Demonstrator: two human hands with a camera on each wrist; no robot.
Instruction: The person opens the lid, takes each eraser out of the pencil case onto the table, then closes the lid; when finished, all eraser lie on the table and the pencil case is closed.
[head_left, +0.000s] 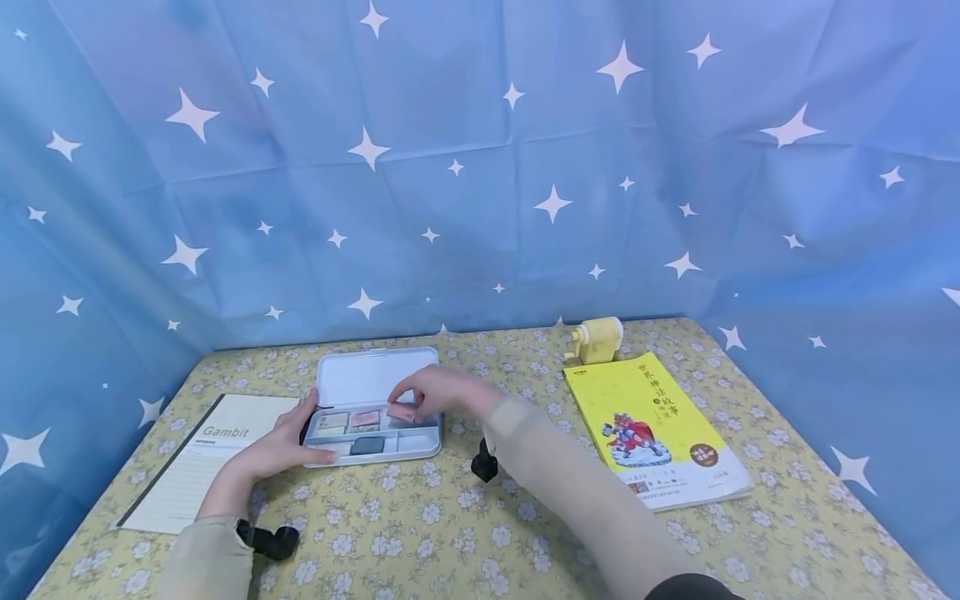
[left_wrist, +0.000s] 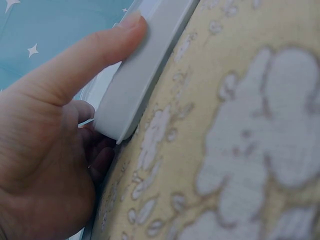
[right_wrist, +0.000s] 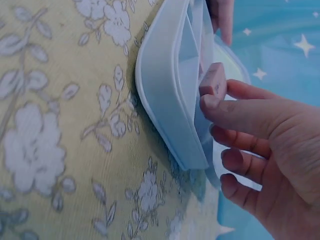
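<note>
A white plastic case (head_left: 420, 443) lies on the table with its lid (head_left: 363, 379) raised at the back. My left hand (head_left: 273, 446) grips the case at its left end, the thumb along the front wall and the other fingers round the side. Between thumb and forefinger, my right hand (head_left: 444, 390) pinches a small pink eraser (right_wrist: 215, 80), tilted over the right part of the case. Inside the divided case sit another pink block (head_left: 366, 418), pale blocks (head_left: 332, 422) and a dark grey block (head_left: 367, 446).
A Gambit notebook (head_left: 187, 483) lies partly behind the left hand and forearm. To the right are a yellow storybook (head_left: 645, 417) and, beyond it, a yellow crank pencil sharpener (head_left: 600, 340). A blue star-patterned curtain (head_left: 480, 208) hangs behind the flowered tablecloth (head_left: 420, 533).
</note>
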